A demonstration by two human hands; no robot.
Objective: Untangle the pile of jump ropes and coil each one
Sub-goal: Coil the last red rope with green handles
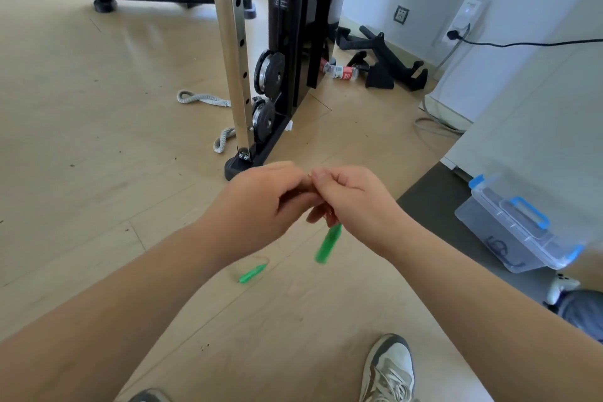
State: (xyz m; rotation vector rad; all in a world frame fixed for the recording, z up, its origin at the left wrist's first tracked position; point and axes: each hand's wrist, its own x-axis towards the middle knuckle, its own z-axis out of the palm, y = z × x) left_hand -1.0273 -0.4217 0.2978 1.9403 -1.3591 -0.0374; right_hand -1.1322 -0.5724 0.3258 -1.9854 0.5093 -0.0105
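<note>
Head view: gym machine (pixel 287 26) beyond green handle (pixel 328 243), plastic bin (pixel 522 238) right.

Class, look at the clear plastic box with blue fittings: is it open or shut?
Shut. The clear plastic box has its lid seated on top, with the blue handle lying flat on it.

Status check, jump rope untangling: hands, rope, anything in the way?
Hands: left hand and right hand both pinch the thin rope. One green handle dangles below the right hand, blurred; second green handle on the floor. Nothing seen in the way.
</note>
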